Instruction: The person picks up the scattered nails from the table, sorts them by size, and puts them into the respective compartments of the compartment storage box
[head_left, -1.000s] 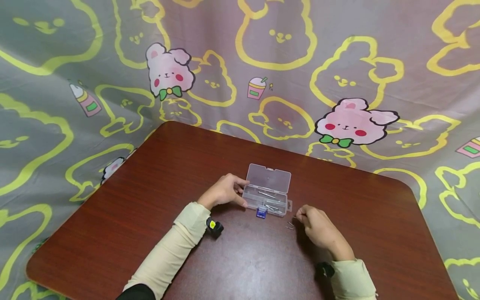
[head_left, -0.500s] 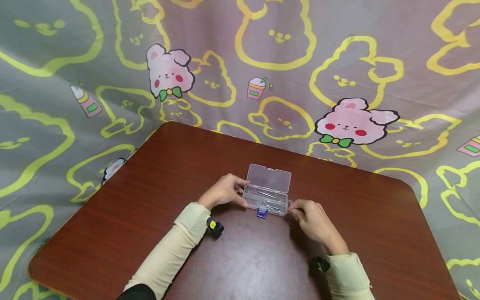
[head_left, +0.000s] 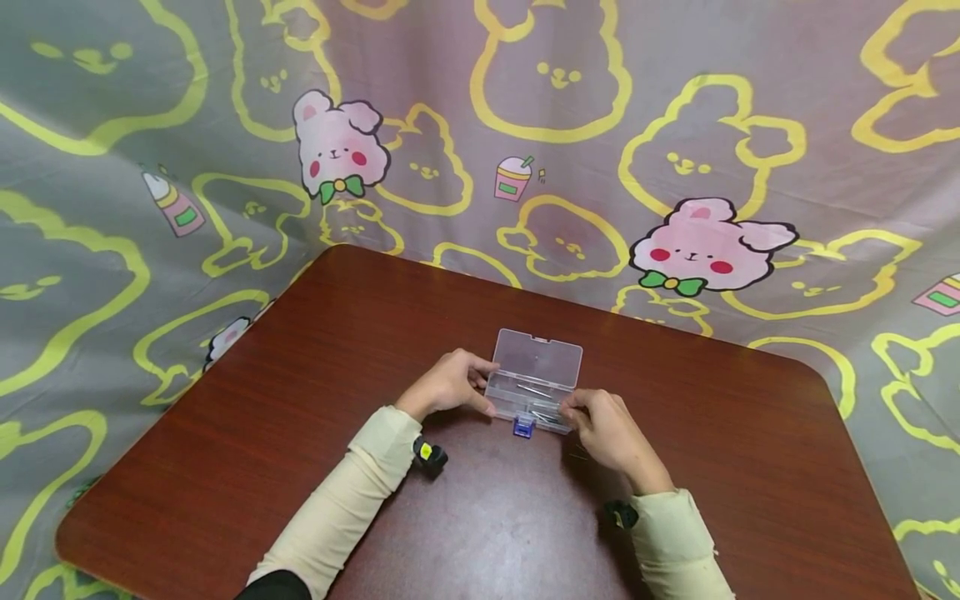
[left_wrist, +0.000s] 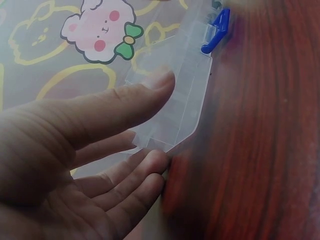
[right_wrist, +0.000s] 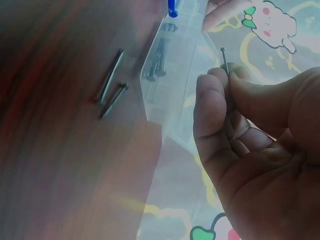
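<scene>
A clear plastic box [head_left: 504, 409] with compartments stands on the table, its lid [head_left: 537, 357] raised at the back and its blue latch [head_left: 523, 427] hanging down in front. Several metal nails [right_wrist: 158, 65] show inside it. My left hand [head_left: 450, 382] holds the box's left end between thumb and fingers. Above the right end, my right hand [head_left: 609, 429] pinches one nail [right_wrist: 224, 57] between thumb and fingertips; its small head sticks out in the right wrist view. Two more nails [right_wrist: 111, 77] lie loose on the table beside the box.
The brown wooden table [head_left: 360, 317] has rounded corners. A cartoon-print curtain [head_left: 450, 100] hangs behind it and along its left side. Both wrists wear dark straps, the left strap [head_left: 430, 455] and the right strap [head_left: 621, 514].
My right hand has moved left and away from me, from the loose nails on the table to over the box's right end. The left hand and the box have stayed in place.
</scene>
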